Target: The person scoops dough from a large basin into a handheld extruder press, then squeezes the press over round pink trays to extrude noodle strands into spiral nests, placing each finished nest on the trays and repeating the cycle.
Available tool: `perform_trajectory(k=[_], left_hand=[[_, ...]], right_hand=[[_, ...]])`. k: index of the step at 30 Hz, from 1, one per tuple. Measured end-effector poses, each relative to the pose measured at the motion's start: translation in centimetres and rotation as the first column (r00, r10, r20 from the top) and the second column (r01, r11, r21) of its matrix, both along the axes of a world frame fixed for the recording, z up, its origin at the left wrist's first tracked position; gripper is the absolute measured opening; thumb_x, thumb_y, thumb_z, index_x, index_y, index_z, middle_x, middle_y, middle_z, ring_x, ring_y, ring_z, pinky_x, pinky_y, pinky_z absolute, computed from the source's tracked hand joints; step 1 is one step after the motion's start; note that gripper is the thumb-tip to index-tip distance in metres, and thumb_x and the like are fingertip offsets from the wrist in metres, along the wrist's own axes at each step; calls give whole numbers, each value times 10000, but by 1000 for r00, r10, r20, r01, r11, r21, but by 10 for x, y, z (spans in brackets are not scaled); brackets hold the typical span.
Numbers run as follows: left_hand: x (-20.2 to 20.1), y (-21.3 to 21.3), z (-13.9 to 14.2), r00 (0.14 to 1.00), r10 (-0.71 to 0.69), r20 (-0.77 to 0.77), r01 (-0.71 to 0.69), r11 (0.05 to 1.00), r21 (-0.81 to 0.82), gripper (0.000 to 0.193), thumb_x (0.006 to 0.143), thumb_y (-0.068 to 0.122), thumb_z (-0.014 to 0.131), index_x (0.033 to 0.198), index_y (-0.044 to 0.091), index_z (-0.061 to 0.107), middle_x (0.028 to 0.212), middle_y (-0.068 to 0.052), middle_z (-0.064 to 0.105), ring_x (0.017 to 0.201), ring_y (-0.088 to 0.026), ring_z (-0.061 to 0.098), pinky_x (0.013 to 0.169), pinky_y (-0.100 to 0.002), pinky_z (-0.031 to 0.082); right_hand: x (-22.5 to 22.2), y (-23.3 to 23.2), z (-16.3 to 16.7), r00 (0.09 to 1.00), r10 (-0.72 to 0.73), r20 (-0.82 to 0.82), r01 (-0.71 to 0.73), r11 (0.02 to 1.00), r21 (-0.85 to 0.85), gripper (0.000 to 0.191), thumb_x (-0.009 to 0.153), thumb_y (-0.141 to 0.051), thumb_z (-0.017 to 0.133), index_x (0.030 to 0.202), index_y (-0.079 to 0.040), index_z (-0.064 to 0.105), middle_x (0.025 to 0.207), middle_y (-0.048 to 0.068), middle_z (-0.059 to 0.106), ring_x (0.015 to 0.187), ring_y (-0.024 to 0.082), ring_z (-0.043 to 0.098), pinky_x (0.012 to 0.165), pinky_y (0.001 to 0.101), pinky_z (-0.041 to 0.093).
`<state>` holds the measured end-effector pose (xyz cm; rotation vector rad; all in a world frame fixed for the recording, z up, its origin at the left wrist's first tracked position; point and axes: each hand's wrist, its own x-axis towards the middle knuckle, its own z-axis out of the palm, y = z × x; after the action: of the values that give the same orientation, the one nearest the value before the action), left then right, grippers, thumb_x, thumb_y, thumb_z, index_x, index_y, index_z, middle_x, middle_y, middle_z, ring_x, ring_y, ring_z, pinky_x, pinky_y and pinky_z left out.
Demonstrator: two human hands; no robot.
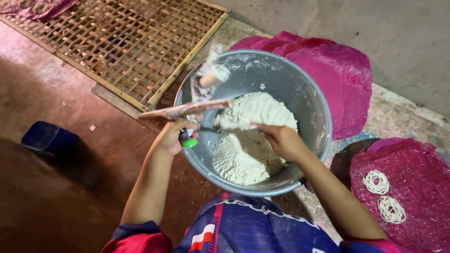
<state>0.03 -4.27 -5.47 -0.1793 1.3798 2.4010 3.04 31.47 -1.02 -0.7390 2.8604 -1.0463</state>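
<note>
Blue and red fabric of the person's shirt (243, 229) fills the bottom edge, its lower part cut off by the frame. Just beyond it sits a grey metal basin (309, 98), holding a mound of pale, crumbly dough (248, 145) that is piled toward the near and right side.

The right hand (281, 139) reaches in over the rim and presses into the dough; its fingers are curled into the mass and partly buried, so how much it grips is hard to tell. The left hand (171, 137) is clenched around a wooden press tool (185, 110), a long flat bar smeared with flour that lies across the basin's left rim. A small green and dark part shows under that hand, too hidden to name. A second, flour-caked handle (211, 77) sticks up behind the bar, blurred.

To the right lies a magenta mesh mat (412, 187) with two small coils of white noodle strands (383, 194) on it, the mat cut off by the right edge. Another magenta mesh mat (337, 70) is partly hidden behind the basin. On the left, in shadow on the reddish floor (56, 93), stands a dark blue plastic tub (47, 137). Farthest off, a woven bamboo tray (126, 42) runs out past the top edge.
</note>
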Motion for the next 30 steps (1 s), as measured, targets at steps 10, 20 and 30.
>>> perform_trajectory(k=[10,20,30], left_hand=[[46,71,1,944,-269,-191,309,924,225,388,752,3,666,1138,-35,667,862,-136,697,654,-193,649,541,-298,524],[96,196,107,578,-564,-590,271,815,-512,470,798,116,863,1200,33,634,1061,-60,701,991,-130,662,875,-323,557],[146,341,105,462,-715,-525,588,690,-422,470,770,70,787,1208,56,619,1099,-59,686,1039,-124,669,882,-319,558]], right_hand=[[13,-22,36,967,242,82,-56,514,-856,970,1011,-657,504,1663,-77,81,1694,205,297,1450,321,497,1150,415,432],[104,95,115,981,-24,-193,-124,686,-717,659,1068,-477,519,1558,-82,324,1458,289,551,1064,349,691,851,435,572],[200,183,111,886,9,-464,-120,970,-210,635,1003,-242,629,1594,-204,400,1467,220,614,1337,421,673,1137,478,564]])
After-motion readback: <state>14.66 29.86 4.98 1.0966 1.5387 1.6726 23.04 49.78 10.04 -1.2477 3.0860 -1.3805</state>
